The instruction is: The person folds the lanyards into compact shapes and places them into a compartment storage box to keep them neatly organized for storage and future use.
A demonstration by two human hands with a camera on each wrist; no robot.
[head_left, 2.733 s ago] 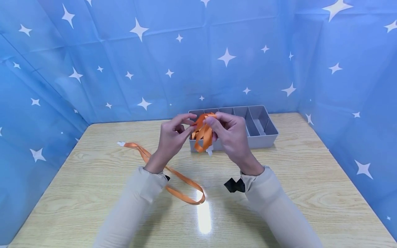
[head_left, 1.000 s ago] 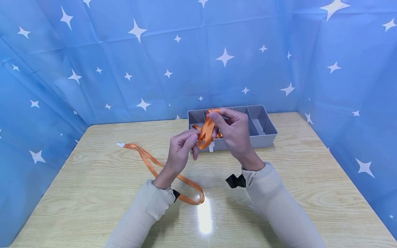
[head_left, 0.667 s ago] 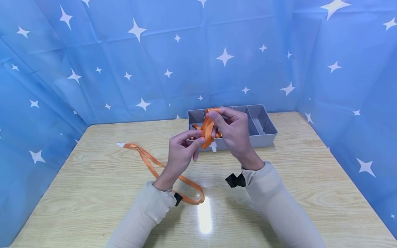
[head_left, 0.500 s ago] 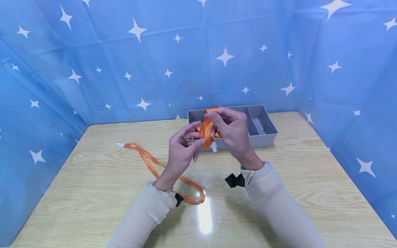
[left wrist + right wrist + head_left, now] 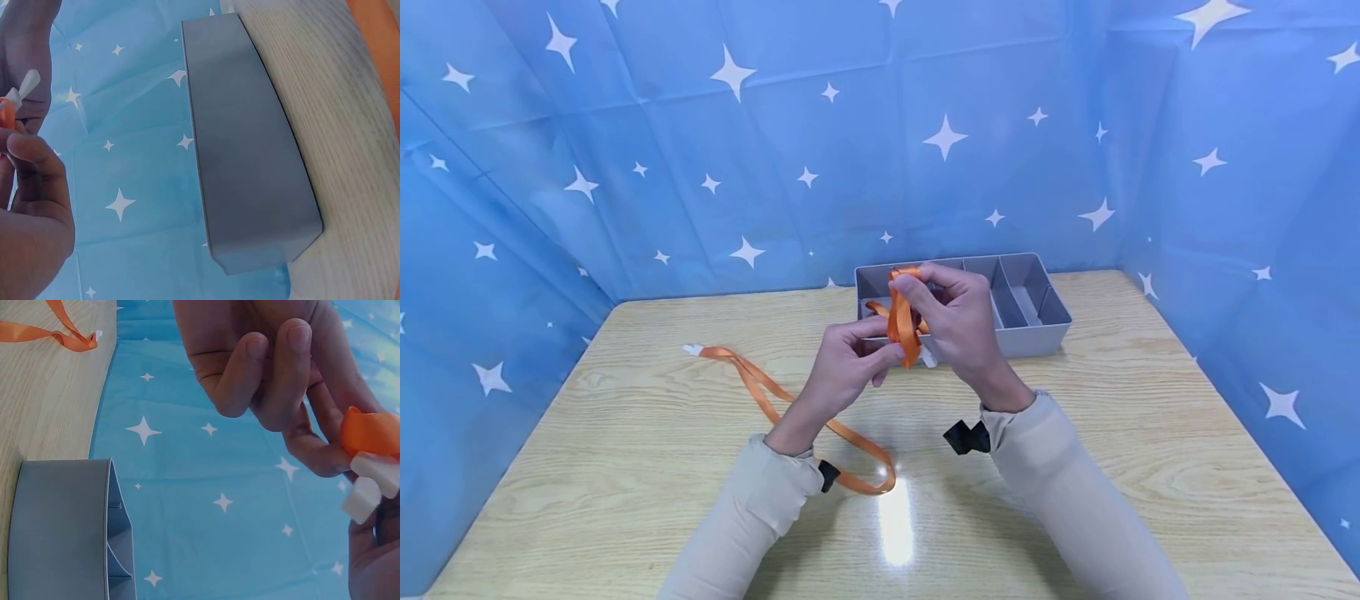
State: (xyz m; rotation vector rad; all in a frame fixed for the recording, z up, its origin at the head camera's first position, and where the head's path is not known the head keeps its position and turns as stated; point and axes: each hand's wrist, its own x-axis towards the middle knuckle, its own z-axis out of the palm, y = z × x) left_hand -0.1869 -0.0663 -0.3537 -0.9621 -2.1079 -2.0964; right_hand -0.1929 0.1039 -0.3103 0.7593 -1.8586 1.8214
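In the head view, an orange lanyard (image 5: 904, 321) is gathered in folded loops in front of a grey compartment box (image 5: 1033, 340). My right hand (image 5: 958, 321) pinches the top of the folds between thumb and fingers. Lower down, my left hand (image 5: 850, 358) pinches the hanging loops from the left side. A white plastic clip (image 5: 928, 357) dangles below the bundle. The left wrist view shows the left thumb (image 5: 31, 150) against the fingers at the orange band. In the right wrist view, two white clip pieces (image 5: 375, 478) sit below the orange band (image 5: 372, 432).
A second orange lanyard (image 5: 861, 442) lies in a long loop on the wooden table (image 5: 587, 467), passing under the left forearm, its white clip (image 5: 692, 349) toward the left. The box stands at the table's back edge, before a blue star-patterned curtain (image 5: 820, 100).
My left hand has come down and to the right, onto the lower loops. The lanyard's loose loops have drawn into a narrower bundle. My right hand has recently shifted slightly left, and the clip has tilted.
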